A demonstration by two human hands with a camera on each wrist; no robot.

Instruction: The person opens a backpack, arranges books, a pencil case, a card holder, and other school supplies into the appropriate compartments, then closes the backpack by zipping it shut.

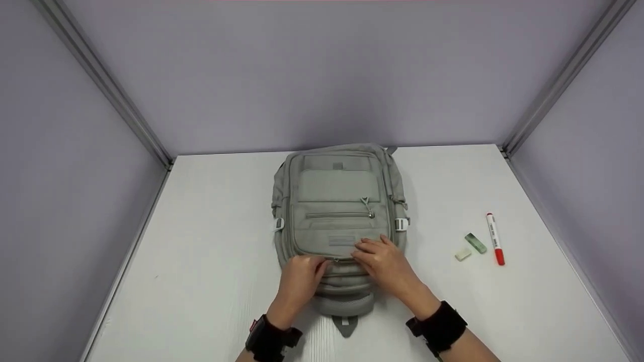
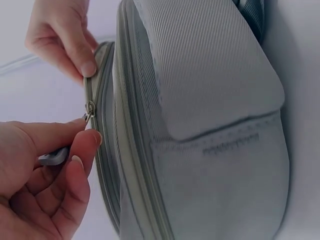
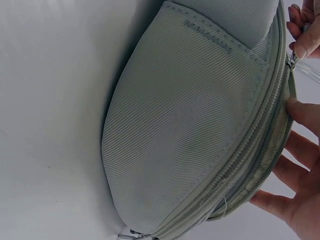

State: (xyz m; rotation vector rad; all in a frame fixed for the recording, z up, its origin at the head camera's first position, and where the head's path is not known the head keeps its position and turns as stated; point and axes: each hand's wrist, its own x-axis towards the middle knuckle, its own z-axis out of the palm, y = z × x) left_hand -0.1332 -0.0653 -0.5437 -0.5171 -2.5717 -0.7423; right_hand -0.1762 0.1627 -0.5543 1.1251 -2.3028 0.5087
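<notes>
A grey-green backpack (image 1: pixel 338 186) lies on the table with its front panel up and its grab handle (image 1: pixel 344 304) toward the person. My left hand (image 1: pixel 300 281) pinches the zipper pull between thumb and index finger. The metal zipper slider (image 2: pixel 90 108) shows just past those fingertips, and the dark end of the pull (image 2: pixel 54 157) hangs inside the curled fingers. To the right of it, my right hand (image 1: pixel 387 264) holds the edge of the front pocket, its thumb near the zipper and its other fingers spread over the front panel (image 1: pixel 307 239).
On the right of the white table (image 1: pixel 211 226) lie a red-capped marker (image 1: pixel 494 237), a green block-like piece (image 1: pixel 475 243) and a small pale block (image 1: pixel 463 254). Panels stand behind and at both sides. White side buckles (image 1: pixel 401 224) stick out from the backpack.
</notes>
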